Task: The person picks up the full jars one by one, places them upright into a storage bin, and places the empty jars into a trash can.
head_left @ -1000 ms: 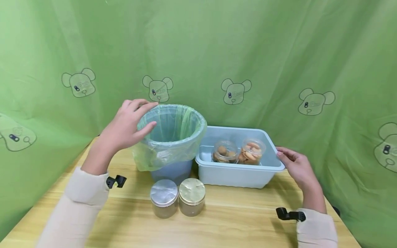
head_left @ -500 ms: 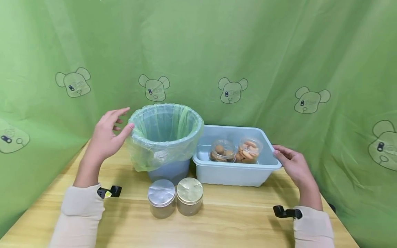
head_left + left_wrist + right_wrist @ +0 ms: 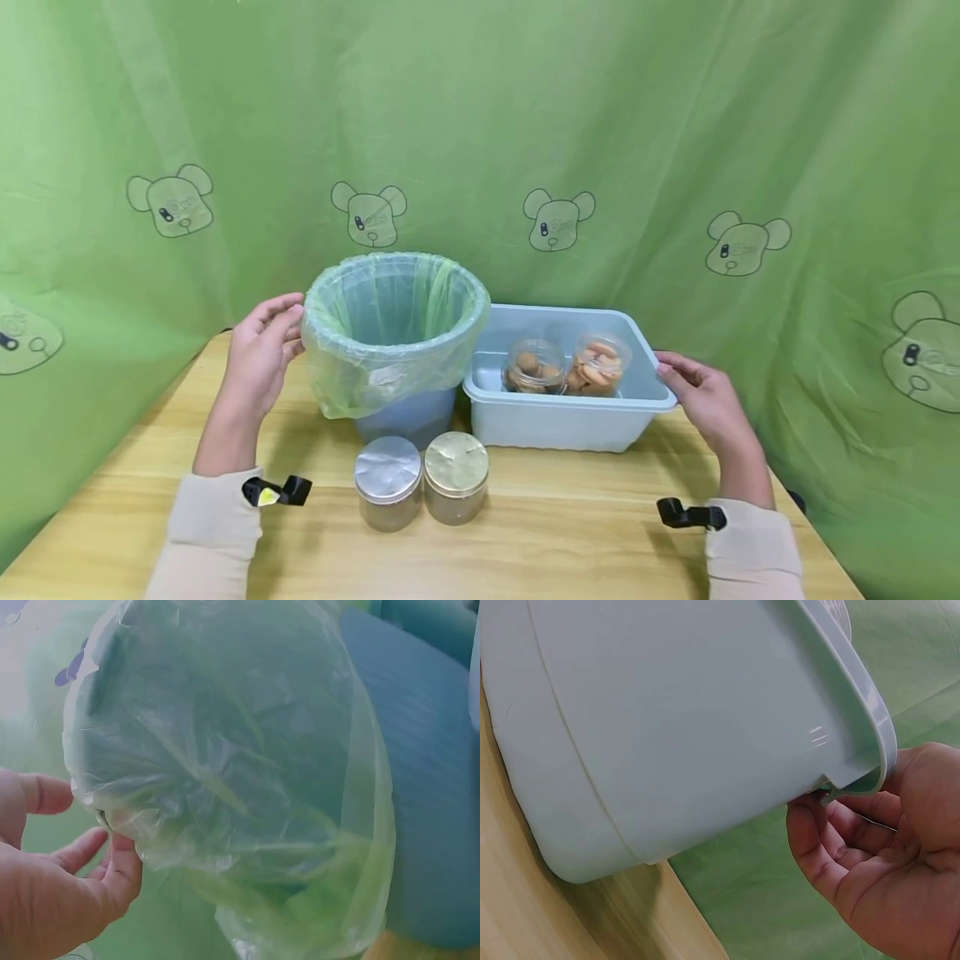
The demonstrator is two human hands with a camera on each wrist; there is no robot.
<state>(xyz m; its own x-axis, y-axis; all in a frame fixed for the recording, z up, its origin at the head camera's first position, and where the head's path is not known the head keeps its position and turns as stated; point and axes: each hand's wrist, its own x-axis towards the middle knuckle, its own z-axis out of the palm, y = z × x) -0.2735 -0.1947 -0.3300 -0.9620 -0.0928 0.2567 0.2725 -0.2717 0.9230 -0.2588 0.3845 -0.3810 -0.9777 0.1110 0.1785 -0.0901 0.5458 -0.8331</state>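
In the head view, my left hand (image 3: 258, 354) is at the left side of a round blue bin (image 3: 416, 417) lined with a thin green plastic bag (image 3: 375, 387). Its loosely bent fingers meet the bag's folded edge just below the rim; the left wrist view shows the fingertips (image 3: 124, 851) against the plastic. My right hand (image 3: 708, 400) grips the right end of a pale blue rectangular basin (image 3: 555, 425), thumb over the rim and fingers curled beneath it. Inside the basin are a clear jar of round brown pieces (image 3: 528, 371) and a jar of orange-tan pieces (image 3: 596, 367).
Two lidded jars, one silver-topped (image 3: 387, 471) and one gold-topped (image 3: 456, 462), stand side by side in front of the bin. All rests on a wooden table (image 3: 540, 533). A green curtain (image 3: 465, 108) with bear-head outlines closes off the back and sides.
My left hand has come away from over the bin's mouth, swung left and lowered to its outer left side. The right hand keeps its grip on the basin. The head view has shifted slightly.
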